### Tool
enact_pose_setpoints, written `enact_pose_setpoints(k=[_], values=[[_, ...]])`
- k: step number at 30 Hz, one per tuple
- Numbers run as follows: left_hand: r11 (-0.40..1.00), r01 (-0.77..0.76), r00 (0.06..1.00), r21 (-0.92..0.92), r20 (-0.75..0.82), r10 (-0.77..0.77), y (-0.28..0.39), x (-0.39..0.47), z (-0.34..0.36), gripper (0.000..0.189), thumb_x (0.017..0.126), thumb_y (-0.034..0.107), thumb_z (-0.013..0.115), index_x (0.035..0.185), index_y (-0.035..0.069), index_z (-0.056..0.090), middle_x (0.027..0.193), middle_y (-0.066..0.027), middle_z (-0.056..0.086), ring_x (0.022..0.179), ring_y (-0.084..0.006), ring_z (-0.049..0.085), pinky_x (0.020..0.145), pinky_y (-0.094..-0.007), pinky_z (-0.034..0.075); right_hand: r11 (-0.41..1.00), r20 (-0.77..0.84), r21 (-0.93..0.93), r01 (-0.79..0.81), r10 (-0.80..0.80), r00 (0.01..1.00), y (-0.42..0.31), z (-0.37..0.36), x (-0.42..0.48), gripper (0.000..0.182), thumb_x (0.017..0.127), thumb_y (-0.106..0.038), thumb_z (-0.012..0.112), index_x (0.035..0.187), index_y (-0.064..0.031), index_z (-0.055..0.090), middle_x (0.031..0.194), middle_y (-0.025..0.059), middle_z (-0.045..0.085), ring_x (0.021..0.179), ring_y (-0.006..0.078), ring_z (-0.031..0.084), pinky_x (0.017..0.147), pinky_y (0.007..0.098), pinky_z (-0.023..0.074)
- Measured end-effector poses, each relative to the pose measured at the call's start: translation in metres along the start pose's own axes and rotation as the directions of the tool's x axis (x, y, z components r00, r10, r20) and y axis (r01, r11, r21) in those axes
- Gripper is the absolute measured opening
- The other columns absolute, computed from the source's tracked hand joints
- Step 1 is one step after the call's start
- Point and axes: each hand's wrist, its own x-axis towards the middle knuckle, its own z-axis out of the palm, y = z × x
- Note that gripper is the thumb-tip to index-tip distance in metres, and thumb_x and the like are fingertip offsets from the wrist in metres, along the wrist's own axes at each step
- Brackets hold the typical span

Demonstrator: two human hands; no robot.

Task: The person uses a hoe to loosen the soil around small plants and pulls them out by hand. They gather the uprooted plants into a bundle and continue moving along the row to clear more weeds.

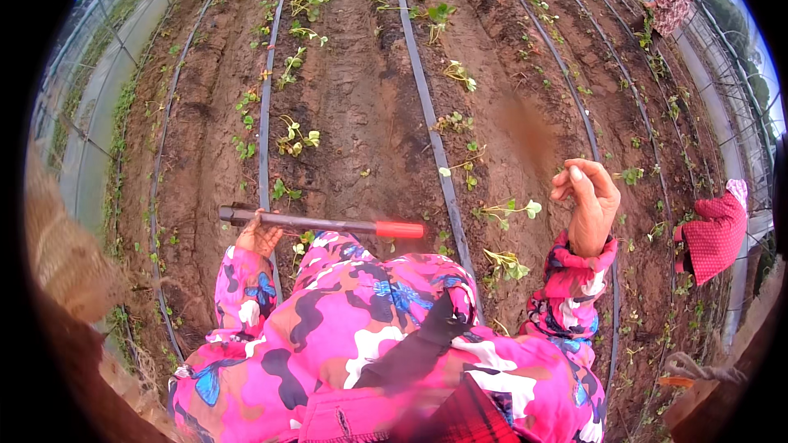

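My left hand (260, 236) grips a hand tool (326, 223) near its dark head, palm turned up. The tool lies crosswise before my lap, its dark handle ending in a red grip (400, 230) on the right. Raised over the soil, my right hand (588, 200) has its thumb and fingers drawn together, and nothing shows between them. A brown blur, too smeared to name, hangs just beyond its fingertips. Uprooted-looking, wilted strawberry plants (506, 265) lie beside the drip tape (431, 116) left of that hand. Another leafy strawberry plant (298, 137) is beyond my left hand.
Several strips of drip tape (267, 104) run lengthwise along the muddy soil beds (351, 73). Two people work at the right, one in a red patterned jacket (714, 236), the other in a patterned top (670, 10) farther off. Greenhouse frame walls (104, 86) stand along both sides.
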Motion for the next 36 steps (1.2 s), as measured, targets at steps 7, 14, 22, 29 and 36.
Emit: enact_pose_setpoints(k=[7, 14, 22, 29, 36], values=[[0.997, 0.072, 0.990, 0.005, -0.119, -0.071, 0.057, 0.131, 0.041, 0.023, 0.081, 0.028, 0.058, 0.100, 0.016, 0.052, 0.096, -0.0089, 0.060, 0.075, -0.0233, 0.060, 0.063, -0.0384, 0.051, 0.984, 0.104, -0.025, -0.176, 0.177, 0.979, 0.077, 0.101, 0.112, 0.013, 0.082, -0.011, 0.053, 0.085, 0.0012, 0.058, 0.066, 0.0079, 0.060, 0.052, 0.0109, 0.054, 0.049, 0.0211, 0.0424], [0.986, 0.166, 0.984, 0.002, -0.062, -0.165, 0.125, 0.285, 0.083, 0.025, 0.081, 0.027, 0.058, 0.103, 0.017, 0.052, 0.099, -0.0116, 0.059, 0.076, -0.0236, 0.060, 0.067, -0.0393, 0.051, 0.953, 0.489, -0.192, -0.236, 0.301, 0.819, 0.195, 0.290, 0.225, 0.013, 0.078, -0.009, 0.058, 0.088, -0.0003, 0.059, 0.073, 0.0068, 0.061, 0.064, 0.0106, 0.058, 0.058, 0.0250, 0.0474], [0.994, 0.100, 0.990, 0.051, 0.095, -0.104, 0.247, 0.363, 0.165, 0.025, 0.085, 0.022, 0.051, 0.109, 0.014, 0.049, 0.105, -0.0161, 0.057, 0.082, -0.0243, 0.061, 0.069, -0.0372, 0.052, 0.809, 0.660, -0.482, 0.336, 0.083, 0.747, 0.232, 0.431, 0.299, 0.033, 0.067, -0.029, 0.065, 0.092, -0.0085, 0.058, 0.089, 0.0085, 0.057, 0.088, 0.0270, 0.052, 0.074, 0.0375, 0.0426], [0.994, 0.067, 0.981, 0.090, 0.176, -0.082, 0.285, 0.442, 0.233, 0.026, 0.087, 0.020, 0.048, 0.111, 0.011, 0.046, 0.108, -0.0179, 0.055, 0.083, -0.0228, 0.061, 0.072, -0.0351, 0.052, 0.797, 0.595, -0.535, 0.279, 0.122, 0.794, 0.273, 0.451, 0.378, 0.034, 0.065, -0.025, 0.066, 0.093, -0.0072, 0.060, 0.093, 0.0107, 0.060, 0.085, 0.0259, 0.058, 0.071, 0.0352, 0.0466], [0.962, 0.224, 0.942, 0.155, 0.220, -0.255, 0.305, 0.595, 0.275, 0.027, 0.088, 0.023, 0.046, 0.113, 0.010, 0.046, 0.109, -0.0180, 0.054, 0.088, -0.0241, 0.060, 0.074, -0.0351, 0.052, 0.784, 0.491, -0.591, -0.190, 0.536, 0.687, 0.341, 0.460, 0.477, 0.035, 0.069, -0.029, 0.066, 0.094, -0.0047, 0.060, 0.081, 0.0142, 0.063, 0.075, 0.0256, 0.062, 0.066, 0.0325, 0.0476]])
